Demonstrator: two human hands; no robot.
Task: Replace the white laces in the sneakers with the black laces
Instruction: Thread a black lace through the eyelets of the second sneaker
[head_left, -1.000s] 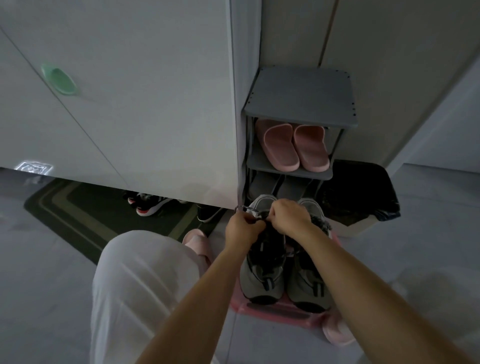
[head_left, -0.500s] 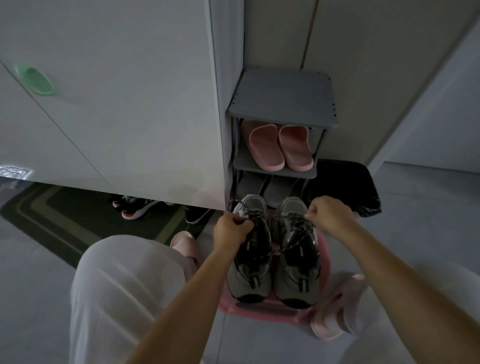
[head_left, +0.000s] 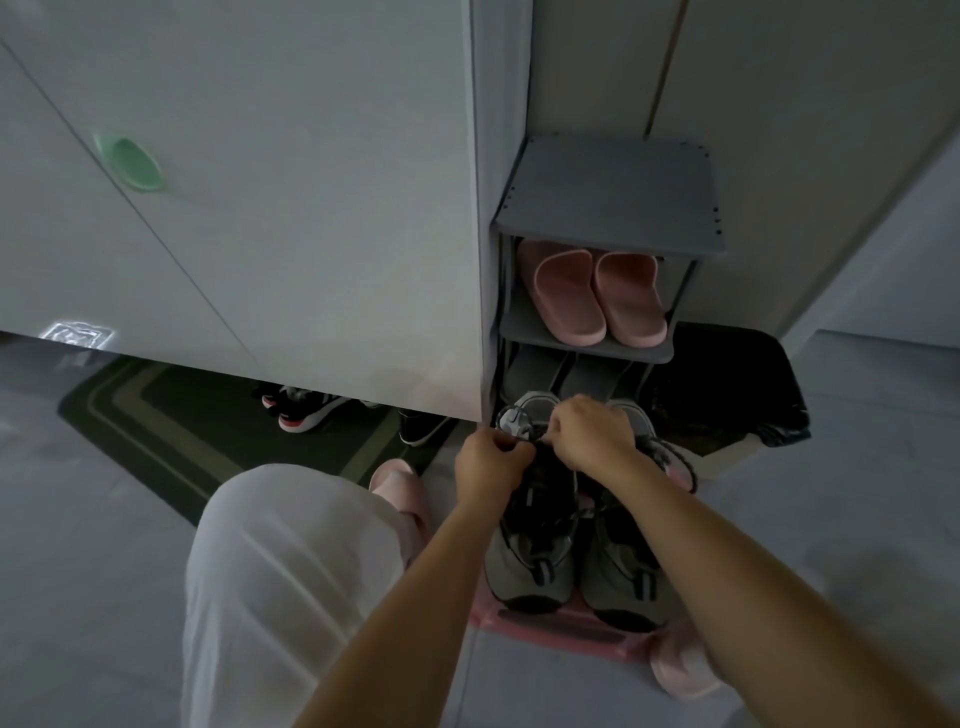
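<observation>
Two grey sneakers (head_left: 530, 566) sit side by side, toes toward the bottom of the frame, on a pink stool (head_left: 561, 626) low and right of centre. Dark lace (head_left: 574, 512) criss-crosses the frame-left one. At its collar the left hand (head_left: 491, 462) and right hand (head_left: 592, 431) meet, knuckles nearly touching, fingers curled and pinching that lace. Just above stands a grey shoe rack (head_left: 608, 192) holding pink slippers (head_left: 597, 296), with a black bag (head_left: 727, 384) at its right.

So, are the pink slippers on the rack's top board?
No, the slippers sit on the shelf below the top board.
</observation>
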